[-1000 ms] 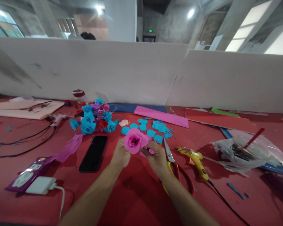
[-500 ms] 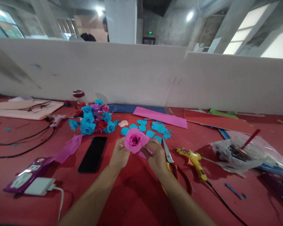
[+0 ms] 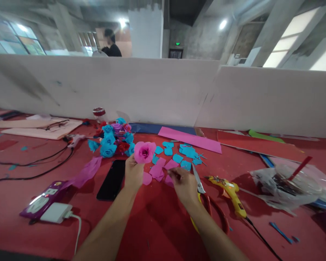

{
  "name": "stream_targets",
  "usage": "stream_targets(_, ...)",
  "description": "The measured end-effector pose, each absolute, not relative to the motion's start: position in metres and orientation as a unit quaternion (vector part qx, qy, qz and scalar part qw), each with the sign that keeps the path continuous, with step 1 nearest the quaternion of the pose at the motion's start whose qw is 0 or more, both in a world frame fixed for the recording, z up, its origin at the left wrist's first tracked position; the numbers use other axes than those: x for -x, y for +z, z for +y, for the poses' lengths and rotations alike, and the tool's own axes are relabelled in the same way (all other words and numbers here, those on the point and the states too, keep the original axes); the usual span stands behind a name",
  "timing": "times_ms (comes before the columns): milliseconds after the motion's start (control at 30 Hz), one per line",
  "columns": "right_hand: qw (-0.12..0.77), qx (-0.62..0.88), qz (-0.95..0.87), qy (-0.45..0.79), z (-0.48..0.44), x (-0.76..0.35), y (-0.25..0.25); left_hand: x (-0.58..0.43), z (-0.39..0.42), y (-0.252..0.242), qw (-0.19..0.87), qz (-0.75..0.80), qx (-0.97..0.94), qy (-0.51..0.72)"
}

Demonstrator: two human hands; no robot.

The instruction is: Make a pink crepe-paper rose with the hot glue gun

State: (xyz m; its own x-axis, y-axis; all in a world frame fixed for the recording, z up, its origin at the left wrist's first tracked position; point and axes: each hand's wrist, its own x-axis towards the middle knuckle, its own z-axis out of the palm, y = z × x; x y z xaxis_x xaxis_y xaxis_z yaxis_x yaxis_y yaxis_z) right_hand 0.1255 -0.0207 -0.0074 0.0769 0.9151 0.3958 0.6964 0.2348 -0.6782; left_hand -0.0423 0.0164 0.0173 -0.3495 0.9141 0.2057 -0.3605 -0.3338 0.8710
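Over the middle of the red table (image 3: 154,232): we've got a pink flower (image 3: 145,152) up in our left hand (image 3: 134,174), bloom facing us, just beside some loose pink petals (image 3: 157,168).

Left fingers (image 3: 130,163): curled in snug under the bloom, hanging on to the flower from below; the bloom hides part of the grip from us.

Right hand (image 3: 185,183): over the right side of the pink petals, fingers drawn in close together; we honestly can't tell if a petal is pinched between them.

Pink petal pile: between our two hands, several overlapping, one sitting a bit left of the others.

Blue petals (image 3: 188,150): scattered just past the pink ones, with a thicker heap toward the right.

Scissors (image 3: 200,185): right next to our right hand, blades pointing away from us, our right arm covering part of the handles.

Glue gun (image 3: 232,194): yellow, lying right of the scissors.

Phone (image 3: 111,181): dark screen, flat, just left of our left hand.

Flower bunch (image 3: 108,139): mostly blue with purple, red and pink, sitting beyond the phone, red-lidded jar (image 3: 99,112) behind it.

Off to our left: purple power strip (image 3: 45,198), white charger (image 3: 56,212) against it.

Toward the back: long pink paper strip (image 3: 190,139), partly over a dark blue one.
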Motion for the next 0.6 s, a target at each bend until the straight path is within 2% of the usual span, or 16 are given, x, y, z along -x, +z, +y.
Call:
stream_targets(167,0.484,0.550,-0.665,0.148,-0.026,-0.119,0.002,0.020,0.010,0.010,0.581,0.357,-0.322,0.657)
stream_targets(300,0.455,0.554,-0.667,0.204,-0.024,-0.116,0.001,0.008,0.003,0.010,0.663,0.360,-0.258,0.603)
stream_targets(400,0.457,0.550,-0.666,0.211,-0.022,-0.116,-0.003,0.007,0.002,0.006,0.657,0.366,-0.277,0.598)
stream_targets(600,0.512,0.501,-0.673,0.182,-0.024,-0.120,-0.003,0.009,-0.002,0.001,0.571,0.349,-0.418,0.614)
